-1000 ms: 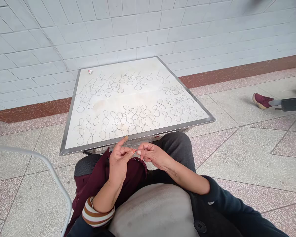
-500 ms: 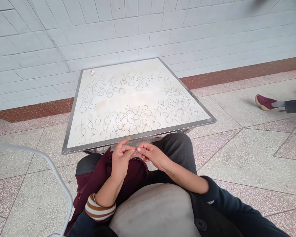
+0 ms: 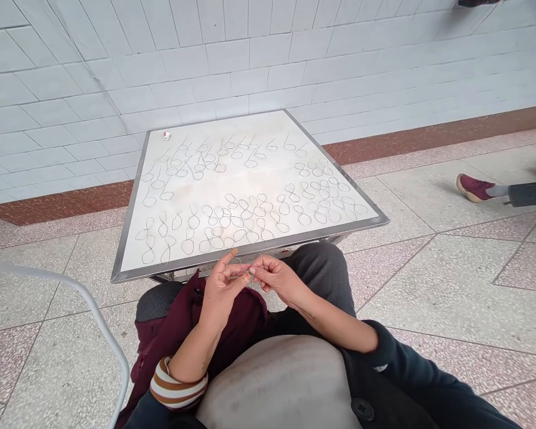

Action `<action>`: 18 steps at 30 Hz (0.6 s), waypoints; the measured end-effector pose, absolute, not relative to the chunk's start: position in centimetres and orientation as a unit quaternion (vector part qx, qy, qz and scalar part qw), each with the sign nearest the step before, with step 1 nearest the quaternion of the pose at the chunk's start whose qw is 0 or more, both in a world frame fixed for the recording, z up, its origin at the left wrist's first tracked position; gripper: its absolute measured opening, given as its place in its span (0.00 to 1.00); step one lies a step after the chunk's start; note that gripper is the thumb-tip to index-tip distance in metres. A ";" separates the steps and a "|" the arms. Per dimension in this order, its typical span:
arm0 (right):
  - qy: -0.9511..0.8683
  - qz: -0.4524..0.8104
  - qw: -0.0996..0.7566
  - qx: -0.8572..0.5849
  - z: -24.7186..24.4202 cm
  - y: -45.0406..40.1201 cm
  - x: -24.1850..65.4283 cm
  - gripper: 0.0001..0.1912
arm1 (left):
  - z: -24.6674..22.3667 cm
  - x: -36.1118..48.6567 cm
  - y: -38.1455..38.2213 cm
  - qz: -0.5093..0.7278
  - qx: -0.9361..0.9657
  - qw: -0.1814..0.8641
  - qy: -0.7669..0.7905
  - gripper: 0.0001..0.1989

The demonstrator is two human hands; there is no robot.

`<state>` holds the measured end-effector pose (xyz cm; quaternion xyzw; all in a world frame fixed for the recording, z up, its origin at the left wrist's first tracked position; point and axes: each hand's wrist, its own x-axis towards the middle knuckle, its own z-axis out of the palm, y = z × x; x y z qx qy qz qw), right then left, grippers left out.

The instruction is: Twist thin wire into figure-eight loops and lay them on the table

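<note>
Between my hands, above my lap and just in front of the table edge, is a thin wire loop [image 3: 240, 262]. My left hand [image 3: 221, 289] pinches it between thumb and fingers, with the index finger raised toward the table. The fingertips of my right hand [image 3: 272, 277] are closed on the same wire, touching the left fingertips. Fingers hide much of the wire. On the white tabletop lie many thin wire pieces; those near me, such as a figure-eight wire [image 3: 148, 249], have two loops. Toward the back, wires such as a single-loop wire [image 3: 252, 162] have a straight tail.
A small white and red object [image 3: 167, 136] sits at the table's back left corner. The table [image 3: 250, 245] has a grey metal rim and stands against a tiled wall. A grey curved tube [image 3: 100, 316] is at my left. Another person's shoe [image 3: 473, 187] shows at right.
My left fingers have opened a little and the wire loop has shifted among them. Both hands stay together at nearly the same place. The view has tilted slightly.
</note>
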<state>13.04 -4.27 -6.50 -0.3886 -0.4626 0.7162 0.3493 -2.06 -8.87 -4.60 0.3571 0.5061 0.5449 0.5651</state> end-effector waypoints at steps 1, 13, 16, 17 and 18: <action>-0.464 0.714 0.354 -0.386 -6.6 -4.2 13.1 0.19 | -4.6 -2.1 -8.9 0.544 0.359 0.567 0.504 0.33; -0.485 0.697 0.371 -0.376 -6.7 -3.7 13.6 0.14 | -5.1 -1.8 -8.9 0.582 0.280 0.580 0.497 0.21; -0.517 0.672 0.368 -0.382 -6.6 -3.7 13.6 0.12 | -5.1 -1.6 -8.9 0.589 0.249 0.591 0.491 0.21; -0.528 0.662 0.367 -0.386 -6.6 -3.7 13.6 0.11 | -5.1 -1.5 -8.9 0.589 0.244 0.595 0.490 0.21; -0.539 0.650 0.366 -0.390 -6.7 -3.8 13.5 0.10 | -5.0 -1.4 -8.9 0.589 0.238 0.597 0.489 0.22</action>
